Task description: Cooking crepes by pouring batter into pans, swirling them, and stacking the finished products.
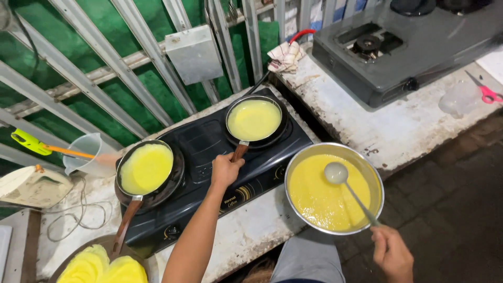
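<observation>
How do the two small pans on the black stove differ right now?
The right pan has its handle gripped by the left hand; the left pan has nobody touching it. The right pan's batter looks paler, the left pan's a deeper yellow. The right pan sits farther back. Both hold thin yellow batter and have brown handles.

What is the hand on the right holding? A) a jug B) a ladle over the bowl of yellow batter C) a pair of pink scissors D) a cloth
B: the right hand grips the ladle handle, its scoop above the yellow batter in the metal bowl.
</observation>
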